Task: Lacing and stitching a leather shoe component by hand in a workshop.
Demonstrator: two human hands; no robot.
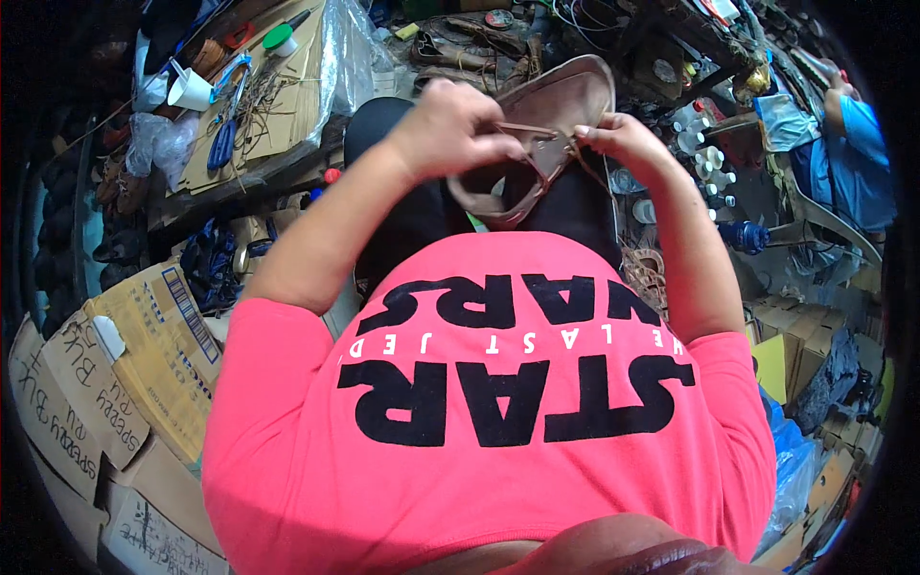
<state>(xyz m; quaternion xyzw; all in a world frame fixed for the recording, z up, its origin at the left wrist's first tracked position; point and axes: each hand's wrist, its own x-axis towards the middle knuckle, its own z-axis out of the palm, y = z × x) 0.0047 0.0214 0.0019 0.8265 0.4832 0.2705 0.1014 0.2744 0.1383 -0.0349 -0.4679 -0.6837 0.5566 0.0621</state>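
A brown leather shoe (575,93) rests on my lap, its toe pointing away to the right and its opening towards me. A thin brown lace (530,128) stretches across its upper. Over the shoe's left side, my left hand (458,132) is closed on the lace, slightly blurred. On the opposite side, my right hand (625,142) pinches the lace between thumb and fingers beside the eyelets. A loose lace end hangs below the right hand. My fingers hide part of the shoe's side.
To the left stands a cardboard-topped bench (287,110) with blue-handled pliers (222,142), a white cup (190,90) and a green-lidded jar (280,39). Several small bottles (707,163) stand at right. Cardboard boxes (105,383) fill the lower left. More brown shoes (450,56) lie ahead.
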